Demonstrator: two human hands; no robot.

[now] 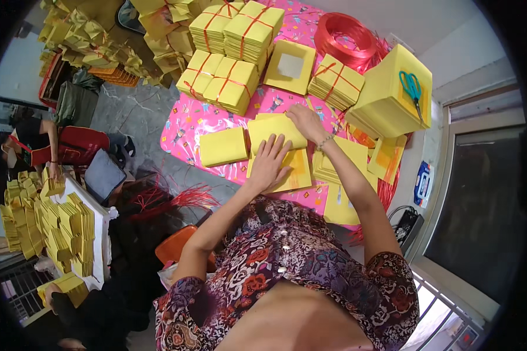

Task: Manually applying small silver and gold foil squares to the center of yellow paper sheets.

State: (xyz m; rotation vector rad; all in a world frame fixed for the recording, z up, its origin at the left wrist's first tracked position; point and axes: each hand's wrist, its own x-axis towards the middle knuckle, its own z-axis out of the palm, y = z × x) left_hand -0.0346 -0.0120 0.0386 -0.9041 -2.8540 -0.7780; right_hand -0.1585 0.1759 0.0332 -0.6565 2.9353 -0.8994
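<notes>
My left hand (pixel 269 161) lies with its fingers spread and flat on a folded yellow paper bundle (pixel 275 131). The fingers of my right hand (pixel 306 124) bend over the far right edge of the same bundle, closed on it; their tips are partly hidden. A beaded bracelet circles the right wrist. Just left of the bundle sits another folded yellow paper stack (pixel 223 147). Beneath my left hand, flat yellow sheets with an orange patch (pixel 297 172) stick out toward me. More loose yellow sheets (pixel 348 161) lie under my right forearm.
Red-tied yellow bundles (pixel 231 82) and a framed yellow sheet (pixel 287 66) stand at the pink table's (pixel 184 131) far side. Teal scissors (pixel 413 90) rest on a tall yellow stack (pixel 386 99). Behind it lies a red strapping coil (pixel 345 41). Left, people work at another table (pixel 102 234).
</notes>
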